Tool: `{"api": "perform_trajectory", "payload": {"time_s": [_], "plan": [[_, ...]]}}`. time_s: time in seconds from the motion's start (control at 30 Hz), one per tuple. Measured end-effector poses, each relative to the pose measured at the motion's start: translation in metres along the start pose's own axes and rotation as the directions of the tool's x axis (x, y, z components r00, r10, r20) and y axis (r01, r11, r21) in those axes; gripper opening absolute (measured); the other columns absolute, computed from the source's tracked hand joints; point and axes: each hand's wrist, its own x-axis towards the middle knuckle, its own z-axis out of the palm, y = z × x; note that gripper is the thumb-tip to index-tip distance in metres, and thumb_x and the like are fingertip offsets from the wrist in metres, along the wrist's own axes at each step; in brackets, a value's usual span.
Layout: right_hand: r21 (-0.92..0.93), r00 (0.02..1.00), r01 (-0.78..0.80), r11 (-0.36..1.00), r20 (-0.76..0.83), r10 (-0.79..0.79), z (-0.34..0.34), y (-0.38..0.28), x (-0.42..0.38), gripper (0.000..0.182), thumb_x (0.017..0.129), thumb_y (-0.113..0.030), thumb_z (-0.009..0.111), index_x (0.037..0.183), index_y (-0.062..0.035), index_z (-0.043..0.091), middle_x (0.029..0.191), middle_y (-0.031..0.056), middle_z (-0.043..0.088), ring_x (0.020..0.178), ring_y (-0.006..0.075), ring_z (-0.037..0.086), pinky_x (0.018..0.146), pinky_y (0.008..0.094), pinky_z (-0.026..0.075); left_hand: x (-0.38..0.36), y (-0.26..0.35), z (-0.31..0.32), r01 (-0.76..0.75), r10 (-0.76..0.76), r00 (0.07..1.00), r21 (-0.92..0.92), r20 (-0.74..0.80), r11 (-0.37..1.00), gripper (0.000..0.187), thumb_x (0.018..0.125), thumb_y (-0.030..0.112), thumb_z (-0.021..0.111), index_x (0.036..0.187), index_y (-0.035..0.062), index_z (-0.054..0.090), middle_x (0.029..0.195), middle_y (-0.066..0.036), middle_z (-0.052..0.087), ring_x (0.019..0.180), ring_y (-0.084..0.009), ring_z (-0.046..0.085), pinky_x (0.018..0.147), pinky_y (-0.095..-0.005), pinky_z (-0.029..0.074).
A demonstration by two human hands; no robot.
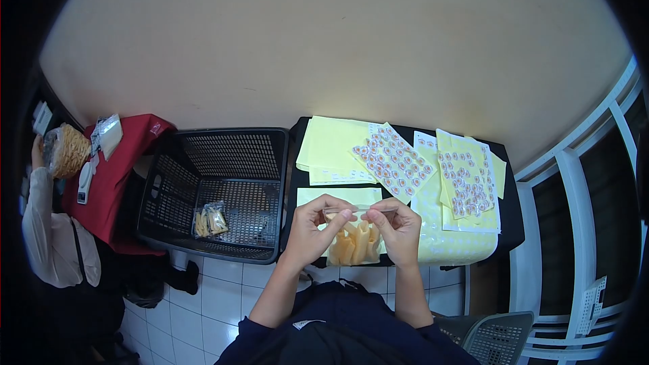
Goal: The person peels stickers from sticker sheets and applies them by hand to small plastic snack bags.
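A clear plastic bag of pale yellow rolled snacks (355, 245) hangs upright between my hands at the front of the black-covered table. My left hand (316, 226) pinches the left side of its top edge between thumb and fingers. On the right side of the same edge, my right hand (397, 226) is closed in a similar pinch. Behind the bag lies a pale yellow sheet (311, 195). Beyond it are sheets of round red-and-white stickers (395, 162) and a stack of yellow sheets (338, 142).
A black crate (159, 192) holding small snack bags (211, 221) stands to the left. Farther left, a person (57, 240) is beside a red-covered table (128, 165) with a large snack bag (66, 151). More sticker sheets (468, 186) lie right; a chair (500, 338) stands lower right.
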Motion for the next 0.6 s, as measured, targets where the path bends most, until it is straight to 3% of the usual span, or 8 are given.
{"api": "perform_trajectory", "payload": {"time_s": [0.17,0.43,0.53,0.6], "plan": [[-0.037,0.998,-0.038,0.999,0.044,0.04,0.001,-0.005,-0.001,0.012,0.074,0.0,0.062,0.085,0.003,0.058,0.08,0.0074,0.059,0.074,0.0102,0.057,0.065,0.0212,0.047,-0.002,-0.001,-0.001,-0.077,0.08,0.996,0.076,-0.038,0.994,0.009,0.08,0.004,0.055,0.086,-0.0021,0.058,0.08,-0.01,0.062,0.074,-0.013,0.06,0.064,-0.0222,0.048],[-0.069,0.994,0.076,0.995,0.09,-0.07,0.002,-0.007,-0.002,0.007,0.073,0.002,0.06,0.08,0.0031,0.06,0.079,0.0088,0.059,0.072,0.0115,0.058,0.066,0.0231,0.048,-0.006,0.002,0.0,-0.107,0.111,0.992,0.085,-0.051,0.991,0.01,0.079,0.004,0.056,0.086,-0.0025,0.058,0.081,-0.01,0.062,0.074,-0.0137,0.061,0.066,-0.0233,0.048],[-0.081,0.989,0.101,0.992,0.112,-0.092,0.002,-0.004,-0.002,0.007,0.073,0.001,0.06,0.081,0.0026,0.06,0.078,0.0092,0.059,0.072,0.0125,0.058,0.065,0.0232,0.049,-0.006,0.003,-0.003,-0.129,0.132,0.991,0.114,-0.019,0.985,0.012,0.077,0.006,0.059,0.087,-0.0017,0.059,0.082,-0.011,0.062,0.076,-0.0154,0.061,0.067,-0.0238,0.048],[-0.071,0.988,0.096,0.993,0.13,-0.087,0.002,-0.002,-0.002,0.007,0.073,0.001,0.061,0.08,0.0019,0.06,0.08,0.0098,0.059,0.073,0.0132,0.059,0.065,0.0231,0.049,-0.006,-0.001,-0.011,-0.119,0.102,0.992,0.259,0.079,0.958,0.019,0.075,0.01,0.062,0.091,0.0007,0.059,0.083,-0.01,0.062,0.082,-0.0175,0.061,0.07,-0.0256,0.048]]}}
